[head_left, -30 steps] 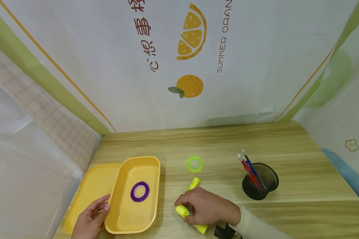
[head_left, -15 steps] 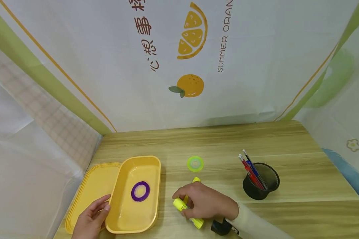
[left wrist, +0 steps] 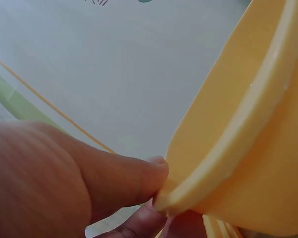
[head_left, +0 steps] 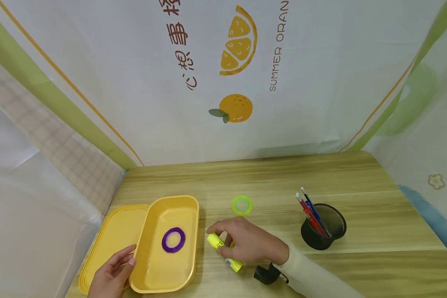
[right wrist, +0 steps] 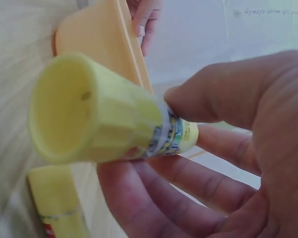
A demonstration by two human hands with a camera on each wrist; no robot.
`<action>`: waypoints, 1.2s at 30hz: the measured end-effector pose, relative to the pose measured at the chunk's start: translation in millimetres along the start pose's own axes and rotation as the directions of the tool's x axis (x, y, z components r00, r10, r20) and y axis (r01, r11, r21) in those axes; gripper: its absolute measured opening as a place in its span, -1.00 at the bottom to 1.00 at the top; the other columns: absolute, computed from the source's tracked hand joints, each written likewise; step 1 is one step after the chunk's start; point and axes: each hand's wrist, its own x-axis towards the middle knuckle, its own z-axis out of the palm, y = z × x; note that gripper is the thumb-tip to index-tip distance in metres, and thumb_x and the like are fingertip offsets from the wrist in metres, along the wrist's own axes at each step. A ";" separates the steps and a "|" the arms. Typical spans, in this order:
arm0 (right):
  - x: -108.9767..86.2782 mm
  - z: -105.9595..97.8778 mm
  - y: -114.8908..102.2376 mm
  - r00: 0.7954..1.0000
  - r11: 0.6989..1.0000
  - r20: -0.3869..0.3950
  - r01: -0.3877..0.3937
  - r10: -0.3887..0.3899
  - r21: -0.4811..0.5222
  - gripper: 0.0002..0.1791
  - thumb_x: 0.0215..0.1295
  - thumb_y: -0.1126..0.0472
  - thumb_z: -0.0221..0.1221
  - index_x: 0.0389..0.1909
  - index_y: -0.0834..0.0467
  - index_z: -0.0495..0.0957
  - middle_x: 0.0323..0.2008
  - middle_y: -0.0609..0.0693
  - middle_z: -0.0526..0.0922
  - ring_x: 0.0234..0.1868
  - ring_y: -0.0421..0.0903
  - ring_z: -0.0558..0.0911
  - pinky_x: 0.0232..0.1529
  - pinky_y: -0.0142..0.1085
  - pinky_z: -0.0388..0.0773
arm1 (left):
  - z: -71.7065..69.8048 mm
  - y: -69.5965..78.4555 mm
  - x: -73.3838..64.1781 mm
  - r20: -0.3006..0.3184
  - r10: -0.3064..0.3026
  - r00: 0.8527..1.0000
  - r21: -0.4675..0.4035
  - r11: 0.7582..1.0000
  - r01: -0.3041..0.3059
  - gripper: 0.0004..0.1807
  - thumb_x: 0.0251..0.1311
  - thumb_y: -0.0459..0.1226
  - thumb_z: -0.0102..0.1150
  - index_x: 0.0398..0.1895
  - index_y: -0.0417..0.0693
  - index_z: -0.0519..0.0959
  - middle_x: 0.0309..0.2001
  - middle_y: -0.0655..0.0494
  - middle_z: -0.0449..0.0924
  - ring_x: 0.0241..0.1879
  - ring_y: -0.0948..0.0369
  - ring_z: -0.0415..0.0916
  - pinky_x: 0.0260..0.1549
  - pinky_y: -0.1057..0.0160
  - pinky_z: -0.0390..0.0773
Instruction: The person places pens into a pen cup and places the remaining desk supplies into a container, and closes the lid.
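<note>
My right hand [head_left: 247, 242] holds a yellow glue stick [right wrist: 124, 121] between thumb and fingers, tilted, a short way right of the yellow box [head_left: 167, 285]. Its ribbed end and printed label show in the right wrist view. A second yellow stick [right wrist: 59, 203] lies on the table below it; in the head view the hand hides most of that one. At the box's left rim my left hand [head_left: 111, 273] pinches the edge between thumb and fingers. Inside the box lies a purple ring [head_left: 173, 240] with a pale centre.
A yellow lid [head_left: 113, 231] lies partly under the box's left side. Behind my right hand is a green ring [head_left: 242, 205] on the table. Farther right stands a black mesh pen cup [head_left: 320, 240] with several pencils and pens. A printed curtain [head_left: 301, 103] hangs behind the table.
My right hand has lifted the glue stick and carried it left and away from me, toward the box. The left hand has stayed at the rim.
</note>
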 end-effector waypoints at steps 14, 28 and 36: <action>23.3 -9.7 -1.5 0.997 0.995 -0.052 0.061 -0.057 0.081 -0.51 0.46 0.28 0.25 0.39 0.12 0.56 0.08 -0.01 0.74 -0.30 -0.42 0.71 -0.41 -0.44 0.71 | -0.8 -0.7 -0.4 -0.003 0.014 1.000 0.014 1.000 -0.014 -0.63 0.48 -0.25 0.20 0.26 0.31 0.62 -0.11 0.30 0.62 -0.21 0.41 0.65 -0.25 0.33 0.72; 46.8 -14.5 -2.5 0.994 0.993 -0.111 0.025 -0.012 0.118 -0.44 0.48 0.19 0.28 0.45 0.18 0.49 0.17 0.10 0.71 -0.24 -0.34 0.75 -0.37 -0.41 0.72 | -0.4 3.5 -2.3 -0.007 0.043 0.999 0.093 0.995 -0.042 -0.47 0.51 -0.22 0.21 0.49 -0.09 0.48 -0.06 0.33 0.61 -0.18 0.48 0.62 -0.24 0.34 0.69; 59.1 -14.3 -2.2 0.992 0.995 -0.128 0.017 -0.004 0.102 -0.43 0.48 0.11 0.30 0.46 0.11 0.49 0.15 0.07 0.71 -0.23 -0.37 0.73 -0.30 -0.42 0.71 | -1.1 3.2 -3.0 -0.001 0.045 0.999 0.093 0.995 -0.045 -0.45 0.51 -0.25 0.20 0.51 -0.13 0.44 -0.06 0.31 0.62 -0.17 0.50 0.61 -0.24 0.34 0.70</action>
